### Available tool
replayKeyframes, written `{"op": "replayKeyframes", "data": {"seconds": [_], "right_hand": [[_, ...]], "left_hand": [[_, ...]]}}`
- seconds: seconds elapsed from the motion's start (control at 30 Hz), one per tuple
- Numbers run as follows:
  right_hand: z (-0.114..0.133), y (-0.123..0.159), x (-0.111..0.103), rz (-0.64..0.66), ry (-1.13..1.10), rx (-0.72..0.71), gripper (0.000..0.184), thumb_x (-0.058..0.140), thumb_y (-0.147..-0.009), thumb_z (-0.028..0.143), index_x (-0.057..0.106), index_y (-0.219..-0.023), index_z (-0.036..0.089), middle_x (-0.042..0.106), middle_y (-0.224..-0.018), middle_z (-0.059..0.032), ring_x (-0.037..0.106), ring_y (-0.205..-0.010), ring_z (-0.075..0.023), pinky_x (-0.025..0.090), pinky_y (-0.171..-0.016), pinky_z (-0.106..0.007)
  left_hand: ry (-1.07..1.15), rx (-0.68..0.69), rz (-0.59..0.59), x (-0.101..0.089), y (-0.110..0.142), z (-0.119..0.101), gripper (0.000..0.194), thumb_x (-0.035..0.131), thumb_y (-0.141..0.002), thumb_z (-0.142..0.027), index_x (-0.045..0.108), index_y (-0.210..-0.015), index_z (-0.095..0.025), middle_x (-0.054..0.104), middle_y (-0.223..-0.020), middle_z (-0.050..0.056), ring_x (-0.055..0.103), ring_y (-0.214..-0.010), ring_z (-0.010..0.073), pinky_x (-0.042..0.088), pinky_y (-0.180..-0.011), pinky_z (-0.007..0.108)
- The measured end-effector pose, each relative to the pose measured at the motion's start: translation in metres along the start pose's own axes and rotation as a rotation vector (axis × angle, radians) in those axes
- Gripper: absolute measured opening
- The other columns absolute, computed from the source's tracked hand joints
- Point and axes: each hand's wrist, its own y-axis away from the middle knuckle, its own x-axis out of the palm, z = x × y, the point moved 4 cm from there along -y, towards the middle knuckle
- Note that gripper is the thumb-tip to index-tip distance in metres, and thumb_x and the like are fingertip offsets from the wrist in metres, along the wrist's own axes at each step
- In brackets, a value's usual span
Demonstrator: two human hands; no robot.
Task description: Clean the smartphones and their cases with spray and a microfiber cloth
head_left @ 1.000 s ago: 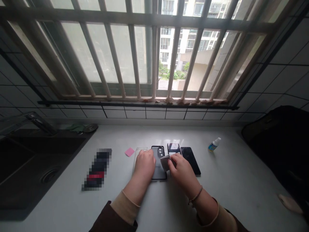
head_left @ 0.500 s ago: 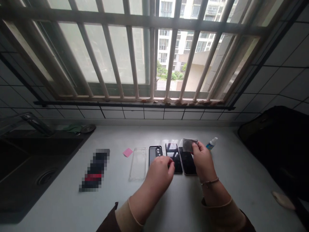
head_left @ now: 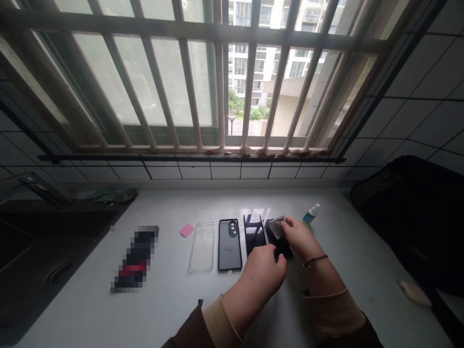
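Fingers [head_left: 286, 221] of the right hand [head_left: 301, 238] pinch a gray cloth [head_left: 277, 227] over the upper part of the right phone [head_left: 285, 248]; can't confirm cloth-to-glass contact from this angle. Left hand [head_left: 266, 270] is at that phone's lower part, knuckles up, partly covering it. Left fingers are bent; can't tell if they're gripping or just resting.

Right phone lies flat on the desk [head_left: 174, 309], dark face up, slightly angled. Left phone [head_left: 253, 231] sits just beside it, also flat, glossy, with window reflections on it.

Further left: black-rimmed case [head_left: 229, 256], camera cutouts at top right, small mark mid-back too faint to read. Then clear case [head_left: 202, 247], flat, and pink square [head_left: 186, 230] near its top left corner. Pixelated item [head_left: 136, 261], dark with a red band, lies toward the sink [head_left: 36, 241]; any text on it is masked.

Spray bottle [head_left: 311, 214] stands beyond the right hand: white top, blue/yellow label, print too small to read. Black bag [head_left: 413, 217] at far right, pale object [head_left: 414, 293] near its lower edge. Barred window [head_left: 203, 87] behind the desk.
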Motion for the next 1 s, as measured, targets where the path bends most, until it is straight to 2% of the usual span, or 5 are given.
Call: {"op": "replayKeyframes", "data": {"seconds": [0.27,0.47,0.63,0.8,1.0], "right_hand": [[0.003,0.002,0.009,0.101,-0.074,0.007,0.038,0.049,-0.089,0.044,0.074,-0.101,0.018,0.079,-0.091,-0.0056,0.07,-0.081,-0.022,0.049,-0.066,-0.027],[0.009,0.005,0.019,0.138,-0.052,-0.008,0.028,0.06,-0.081,0.041,0.074,-0.077,0.018,0.074,-0.073,-0.0043,0.065,-0.071,-0.0214,0.043,-0.061,-0.027],[0.015,0.005,0.006,0.05,-0.133,-0.028,0.034,0.055,-0.087,0.047,0.074,-0.085,0.018,0.075,-0.076,-0.0059,0.068,-0.074,-0.0245,0.049,-0.063,-0.029],[0.054,0.035,0.014,0.132,-0.448,-0.122,0.048,0.052,-0.096,0.057,0.072,-0.117,0.018,0.079,-0.102,-0.0097,0.073,-0.086,-0.0263,0.059,-0.075,-0.035],[0.098,0.088,0.063,0.399,-0.667,-0.157,0.041,0.058,-0.098,0.055,0.073,-0.115,0.02,0.077,-0.104,-0.0071,0.072,-0.091,-0.0249,0.06,-0.082,-0.036]], "left_hand": [[-0.03,-0.01,0.003,0.0,-0.001,0.004,0.034,0.053,-0.093,-0.039,0.078,-0.098,-0.017,0.079,-0.099,0.015,0.073,-0.088,0.0292,0.049,-0.074,0.035],[0.083,0.036,-0.02,0.005,-0.002,0.01,0.031,0.054,-0.092,-0.035,0.079,-0.098,-0.017,0.079,-0.096,0.015,0.072,-0.083,0.0285,0.048,-0.071,0.035],[0.251,0.008,-0.101,-0.025,-0.005,0.02,0.029,0.057,-0.093,-0.037,0.078,-0.104,-0.02,0.079,-0.097,0.012,0.071,-0.084,0.0263,0.05,-0.076,0.035],[0.812,-0.102,-0.27,-0.067,-0.011,0.051,0.048,0.049,-0.102,-0.056,0.073,-0.112,-0.016,0.076,-0.113,0.014,0.071,-0.101,0.0255,0.053,-0.092,0.037],[1.559,-0.197,0.076,-0.049,-0.003,0.056,0.073,0.038,-0.101,-0.071,0.065,-0.138,-0.014,0.072,-0.13,0.018,0.066,-0.124,0.0315,0.05,-0.105,0.044]]}}
